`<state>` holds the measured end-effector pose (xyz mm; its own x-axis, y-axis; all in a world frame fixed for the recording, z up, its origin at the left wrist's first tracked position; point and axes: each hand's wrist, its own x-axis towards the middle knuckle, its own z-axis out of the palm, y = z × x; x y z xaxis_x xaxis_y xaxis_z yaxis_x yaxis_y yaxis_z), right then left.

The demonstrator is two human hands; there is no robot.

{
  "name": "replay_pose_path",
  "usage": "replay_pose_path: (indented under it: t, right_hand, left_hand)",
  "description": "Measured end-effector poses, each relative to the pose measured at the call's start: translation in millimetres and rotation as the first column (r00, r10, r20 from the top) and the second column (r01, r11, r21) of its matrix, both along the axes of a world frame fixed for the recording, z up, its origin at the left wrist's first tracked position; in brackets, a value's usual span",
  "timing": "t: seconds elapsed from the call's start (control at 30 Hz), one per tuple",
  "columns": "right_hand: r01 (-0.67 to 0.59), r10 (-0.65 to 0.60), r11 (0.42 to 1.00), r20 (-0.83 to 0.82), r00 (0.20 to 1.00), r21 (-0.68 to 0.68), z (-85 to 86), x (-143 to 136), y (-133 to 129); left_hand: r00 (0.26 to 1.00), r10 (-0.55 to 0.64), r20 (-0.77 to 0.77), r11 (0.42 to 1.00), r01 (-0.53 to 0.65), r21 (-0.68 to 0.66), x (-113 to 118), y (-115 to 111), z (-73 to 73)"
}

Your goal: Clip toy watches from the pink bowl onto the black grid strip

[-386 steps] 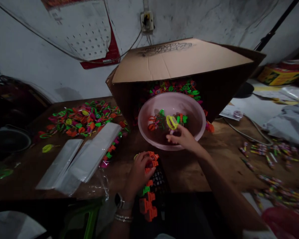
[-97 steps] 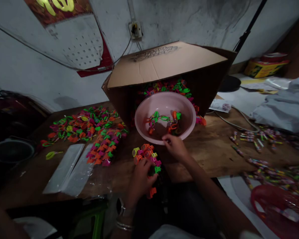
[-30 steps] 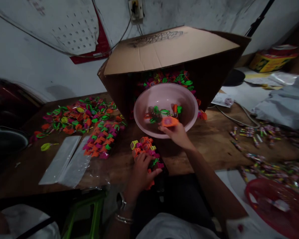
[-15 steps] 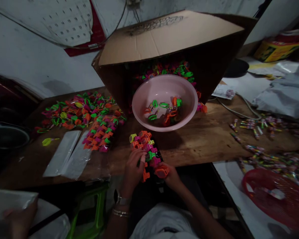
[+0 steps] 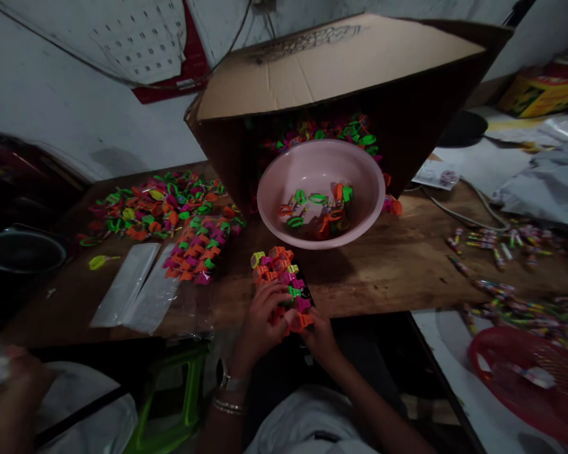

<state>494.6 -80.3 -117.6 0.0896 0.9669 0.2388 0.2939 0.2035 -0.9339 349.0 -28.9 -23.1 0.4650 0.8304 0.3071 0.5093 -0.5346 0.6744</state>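
Rows of orange, pink, green and yellow toy watches (image 5: 277,265) sit packed together over a dark base (image 5: 307,290) at the table's front edge. My left hand (image 5: 264,318) curls over the near rows, thumb against an orange toy watch (image 5: 299,320) at the near end. From the right, my right hand (image 5: 322,340) pinches that same watch; its fingertips are partly hidden. Just beyond stands a pink basin (image 5: 274,227) with several loose toy watches inside. A clear bag of packed toy watches (image 5: 196,249) lies to the left.
Behind the basin, a cardboard box (image 5: 341,63) lies open, toy watches inside. Loose toy watches (image 5: 156,205) are heaped left, near flat plastic bags (image 5: 127,284). Wrapped candies (image 5: 495,239) and a red basket (image 5: 483,366) are right. Another person's hand (image 5: 16,397) and a green stool (image 5: 189,391) are lower left.
The orange toy watch has moved left against the near rows. My left hand has come down to it, and my right hand has moved in with it. The view has shifted slightly.
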Motion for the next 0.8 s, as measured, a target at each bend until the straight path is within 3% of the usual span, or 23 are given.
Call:
replay_pose_path:
  t: [0.1,0.17,0.27,0.37,0.43,0.53,0.63,0.7,0.8]
  right_hand:
    - [0.048,-0.056,0.995,0.084,0.995,0.087,-8.7,-12.3,-0.2]
    - [0.12,-0.135,0.987,0.146,0.98,0.108,-12.9,-20.6,-1.7]
    - [0.132,-0.133,0.991,0.167,0.977,0.018,-10.8,-19.6,-4.7]
    - [-0.042,0.061,0.99,0.137,0.989,-0.137,10.4,11.3,-1.4]
    - [-0.055,0.081,0.986,0.168,0.983,-0.155,37.1,44.2,13.5]
    - [0.124,-0.118,0.992,0.332,0.936,0.003,84.8,87.5,67.2]
    - [0.054,-0.028,0.998,0.62,0.784,-0.024,117.5,100.7,147.3]
    - [0.049,0.118,0.98,0.767,0.631,-0.192,123.7,93.6,197.7]
    - [0.06,0.169,0.967,0.803,0.572,-0.246,115.0,76.2,247.0]
  left_hand:
    - [0.99,-0.089,-0.106,0.996,0.085,-0.038,0.2,-4.3,2.7]
    - [0.986,-0.074,-0.147,0.997,0.069,-0.036,2.2,-5.5,3.4]
    - [0.988,-0.019,-0.152,1.0,0.016,-0.025,5.4,-5.6,2.0]
    - [0.99,-0.001,-0.14,1.0,-0.002,-0.021,6.5,-5.3,-1.3]
    - [0.992,0.005,-0.13,1.0,-0.007,-0.016,7.0,-5.6,-3.7]
    - [0.994,0.02,-0.108,1.0,-0.021,-0.004,9.3,-6.3,-6.4]
    - [0.995,0.034,-0.096,0.999,-0.035,-0.011,12.4,-7.3,-6.0]
    - [0.995,0.035,-0.089,0.999,-0.037,-0.025,12.9,-10.0,-3.1]
    - [0.997,0.068,-0.036,0.997,-0.069,-0.046,10.7,-22.9,2.1]
